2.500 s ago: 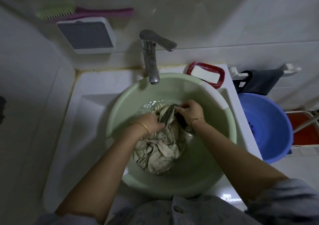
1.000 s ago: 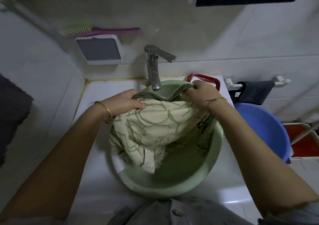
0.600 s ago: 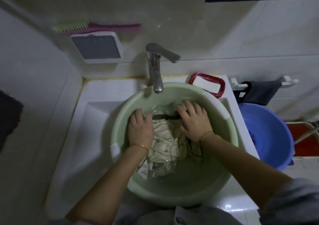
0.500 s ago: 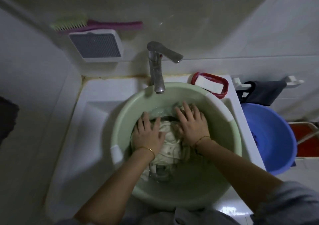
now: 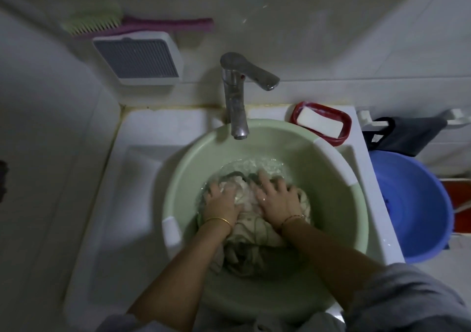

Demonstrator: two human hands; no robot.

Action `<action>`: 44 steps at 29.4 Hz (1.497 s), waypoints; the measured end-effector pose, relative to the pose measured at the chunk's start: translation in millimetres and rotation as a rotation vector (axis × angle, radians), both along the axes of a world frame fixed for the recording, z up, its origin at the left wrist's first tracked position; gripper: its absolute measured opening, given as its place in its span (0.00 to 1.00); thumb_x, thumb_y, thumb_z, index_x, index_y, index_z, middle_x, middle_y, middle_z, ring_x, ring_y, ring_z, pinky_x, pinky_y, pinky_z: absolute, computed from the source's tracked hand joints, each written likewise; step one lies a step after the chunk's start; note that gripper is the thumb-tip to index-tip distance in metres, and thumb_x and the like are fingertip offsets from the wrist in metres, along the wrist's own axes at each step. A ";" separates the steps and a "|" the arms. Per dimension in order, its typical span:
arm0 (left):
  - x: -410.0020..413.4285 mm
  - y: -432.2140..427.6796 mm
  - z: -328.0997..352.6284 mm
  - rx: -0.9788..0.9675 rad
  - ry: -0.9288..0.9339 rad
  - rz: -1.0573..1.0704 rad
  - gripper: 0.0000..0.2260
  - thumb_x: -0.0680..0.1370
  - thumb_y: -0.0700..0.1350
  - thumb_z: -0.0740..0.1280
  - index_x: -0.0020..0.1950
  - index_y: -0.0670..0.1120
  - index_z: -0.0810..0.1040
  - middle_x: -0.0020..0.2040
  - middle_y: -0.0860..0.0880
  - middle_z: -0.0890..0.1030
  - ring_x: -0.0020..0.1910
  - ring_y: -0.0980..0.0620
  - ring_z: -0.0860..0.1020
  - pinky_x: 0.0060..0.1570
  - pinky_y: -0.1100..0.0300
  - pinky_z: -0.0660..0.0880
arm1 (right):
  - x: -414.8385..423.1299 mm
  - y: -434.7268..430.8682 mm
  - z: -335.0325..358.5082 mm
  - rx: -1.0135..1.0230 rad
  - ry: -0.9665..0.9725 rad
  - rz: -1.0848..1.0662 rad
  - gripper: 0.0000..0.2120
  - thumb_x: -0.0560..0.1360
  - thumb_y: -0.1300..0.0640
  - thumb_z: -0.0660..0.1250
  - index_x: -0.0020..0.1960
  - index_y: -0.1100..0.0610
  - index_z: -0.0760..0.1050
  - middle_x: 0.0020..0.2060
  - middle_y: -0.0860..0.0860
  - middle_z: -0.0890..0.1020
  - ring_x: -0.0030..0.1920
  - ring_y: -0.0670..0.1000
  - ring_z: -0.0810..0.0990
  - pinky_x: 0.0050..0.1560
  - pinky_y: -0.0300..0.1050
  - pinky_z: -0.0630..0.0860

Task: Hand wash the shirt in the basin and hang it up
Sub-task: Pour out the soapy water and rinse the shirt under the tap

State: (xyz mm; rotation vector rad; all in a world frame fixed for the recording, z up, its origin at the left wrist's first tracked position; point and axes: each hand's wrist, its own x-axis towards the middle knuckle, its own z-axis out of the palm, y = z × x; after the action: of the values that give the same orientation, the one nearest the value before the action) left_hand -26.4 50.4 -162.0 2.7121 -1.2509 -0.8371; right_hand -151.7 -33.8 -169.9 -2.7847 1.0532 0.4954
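Note:
A pale green basin (image 5: 300,153) sits in the white sink under the tap, holding water. The cream shirt (image 5: 251,245) with thin green lines lies bunched and wet in it. My left hand (image 5: 221,203) presses down on the shirt's left side, fingers curled into the cloth. My right hand (image 5: 276,197) lies flat on the shirt's right side with fingers spread, pushing it into the water. Part of the shirt is hidden under both hands.
A steel tap (image 5: 235,94) stands behind the basin. A red soap dish with white soap (image 5: 322,122) sits at the sink's back right. A blue basin (image 5: 413,204) is to the right, a dark cloth (image 5: 405,134) above it. A brush (image 5: 137,24) rests over a wall vent (image 5: 139,60).
One second ago both hands held the shirt spread up above the basin. They dropped it into the water and now press and knead it, the bundle shifted slightly toward me.

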 end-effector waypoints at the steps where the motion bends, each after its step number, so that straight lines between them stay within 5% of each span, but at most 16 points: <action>1: 2.7 -0.8 -3.0 -0.087 0.090 0.065 0.29 0.74 0.50 0.67 0.73 0.55 0.61 0.70 0.42 0.55 0.67 0.40 0.63 0.67 0.55 0.62 | -0.6 -2.8 1.0 0.008 -0.025 -0.053 0.32 0.79 0.42 0.53 0.76 0.44 0.39 0.76 0.55 0.45 0.70 0.66 0.57 0.59 0.62 0.70; 3: 6.4 -6.1 -3.6 -0.275 0.327 0.265 0.29 0.73 0.40 0.69 0.72 0.51 0.65 0.69 0.45 0.60 0.65 0.46 0.67 0.66 0.62 0.61 | 0.6 -8.1 3.3 0.108 -0.118 -0.375 0.32 0.78 0.43 0.57 0.76 0.45 0.45 0.74 0.57 0.53 0.66 0.64 0.64 0.57 0.58 0.73; 6: 9.7 -20.4 8.7 -0.542 0.873 0.824 0.20 0.72 0.32 0.65 0.64 0.43 0.76 0.58 0.42 0.78 0.54 0.45 0.77 0.58 0.55 0.74 | 11.6 -2.2 14.1 0.372 -0.550 -0.729 0.19 0.76 0.51 0.63 0.67 0.50 0.69 0.60 0.57 0.73 0.55 0.58 0.76 0.51 0.47 0.73; 8: 7.5 -27.5 23.3 -0.573 1.228 1.117 0.12 0.76 0.41 0.61 0.48 0.40 0.84 0.46 0.40 0.83 0.43 0.44 0.81 0.47 0.55 0.77 | 18.0 9.5 34.4 0.432 -0.792 -0.678 0.13 0.75 0.48 0.67 0.51 0.56 0.78 0.46 0.55 0.80 0.46 0.54 0.78 0.44 0.43 0.71; 9: 5.4 -30.5 29.0 -0.567 1.303 1.184 0.17 0.77 0.49 0.61 0.43 0.40 0.84 0.43 0.40 0.83 0.40 0.43 0.81 0.44 0.55 0.77 | 19.8 17.8 46.1 0.437 -0.877 -0.612 0.14 0.73 0.45 0.68 0.46 0.57 0.79 0.42 0.54 0.80 0.43 0.52 0.77 0.42 0.44 0.72; 11: 3.8 -32.9 40.1 -0.574 1.422 1.177 0.24 0.77 0.60 0.60 0.46 0.41 0.83 0.45 0.40 0.84 0.43 0.44 0.82 0.44 0.54 0.76 | 25.1 32.6 64.3 0.314 -0.947 -0.439 0.17 0.73 0.42 0.66 0.39 0.57 0.79 0.36 0.52 0.80 0.37 0.50 0.76 0.37 0.44 0.73; 15: -19.6 -31.0 61.7 -0.589 1.520 1.109 0.24 0.81 0.54 0.55 0.31 0.42 0.77 0.25 0.48 0.77 0.27 0.54 0.77 0.36 0.60 0.71 | 39.3 40.4 66.4 -0.025 -0.909 -0.306 0.21 0.74 0.44 0.59 0.27 0.53 0.73 0.24 0.49 0.75 0.22 0.48 0.73 0.22 0.36 0.63; 19: -38.7 -34.7 66.6 -0.577 1.358 0.982 0.19 0.80 0.44 0.54 0.30 0.45 0.73 0.23 0.50 0.74 0.25 0.55 0.74 0.31 0.67 0.71 | 40.7 23.0 66.7 0.007 -0.743 -0.450 0.20 0.77 0.49 0.58 0.33 0.57 0.78 0.31 0.55 0.80 0.32 0.57 0.79 0.29 0.39 0.62; 22: -33.3 -32.3 69.8 -0.233 0.757 0.563 0.18 0.82 0.46 0.53 0.39 0.41 0.76 0.37 0.41 0.77 0.38 0.46 0.76 0.36 0.63 0.73 | 34.5 -5.6 57.9 0.071 -0.539 -0.530 0.18 0.80 0.48 0.56 0.45 0.60 0.78 0.45 0.57 0.80 0.47 0.60 0.79 0.39 0.45 0.67; 25: -7.5 -26.8 48.4 -0.330 0.178 0.319 0.15 0.81 0.48 0.53 0.56 0.41 0.76 0.56 0.37 0.78 0.52 0.39 0.77 0.47 0.53 0.72 | 23.6 -17.7 37.9 -0.019 -0.443 -0.366 0.17 0.79 0.46 0.57 0.57 0.56 0.76 0.56 0.55 0.75 0.55 0.59 0.74 0.47 0.50 0.71; 28: -3.4 -16.6 29.8 -0.124 -0.045 0.073 0.21 0.81 0.53 0.53 0.74 0.55 0.58 0.70 0.42 0.63 0.63 0.39 0.68 0.59 0.47 0.68 | 13.9 -11.6 9.2 -0.088 -0.272 -0.286 0.25 0.77 0.44 0.58 0.72 0.51 0.64 0.72 0.54 0.64 0.64 0.63 0.68 0.60 0.59 0.67; 30: -7.9 -7.4 13.6 0.078 -0.214 -0.136 0.25 0.81 0.54 0.51 0.76 0.59 0.47 0.76 0.43 0.50 0.70 0.38 0.58 0.66 0.43 0.61 | 14.6 -4.8 -1.6 -0.061 -0.139 -0.163 0.29 0.78 0.44 0.53 0.77 0.50 0.52 0.77 0.53 0.50 0.71 0.65 0.58 0.66 0.65 0.59; 33: -6.7 1.5 -3.5 0.185 -0.278 -0.240 0.23 0.80 0.52 0.52 0.75 0.59 0.53 0.77 0.42 0.48 0.72 0.36 0.54 0.66 0.42 0.59 | 11.9 -4.5 -5.9 -0.047 0.015 0.121 0.29 0.79 0.42 0.48 0.77 0.49 0.49 0.77 0.51 0.45 0.75 0.64 0.49 0.68 0.67 0.52; 36: -5.1 3.6 -9.7 0.057 -0.442 -0.157 0.18 0.78 0.52 0.54 0.67 0.62 0.68 0.72 0.42 0.62 0.64 0.37 0.67 0.59 0.47 0.69 | 7.9 -13.4 -0.6 -0.087 0.073 -0.037 0.27 0.79 0.40 0.47 0.75 0.50 0.56 0.77 0.52 0.50 0.75 0.61 0.51 0.65 0.64 0.58; 40: -1.4 3.4 -13.2 0.036 -0.096 -0.058 0.18 0.78 0.49 0.58 0.69 0.54 0.64 0.70 0.41 0.57 0.64 0.37 0.63 0.63 0.48 0.66 | 9.5 -0.9 -0.6 -0.070 0.068 0.160 0.24 0.79 0.42 0.51 0.72 0.51 0.62 0.75 0.55 0.54 0.71 0.64 0.57 0.61 0.63 0.64; 44: 7.5 -6.5 -11.1 -0.426 0.294 0.424 0.16 0.73 0.34 0.63 0.59 0.47 0.73 0.62 0.42 0.69 0.55 0.40 0.74 0.56 0.54 0.73 | 16.9 -5.6 0.4 -0.047 -0.168 -0.445 0.20 0.77 0.44 0.58 0.64 0.53 0.68 0.64 0.58 0.68 0.59 0.62 0.70 0.50 0.54 0.72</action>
State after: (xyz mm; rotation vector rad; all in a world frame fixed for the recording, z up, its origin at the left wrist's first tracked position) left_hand -18.9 44.0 -173.1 2.2821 -0.6656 -0.7706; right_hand -134.7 -39.4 -169.5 -2.4576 1.5931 0.1796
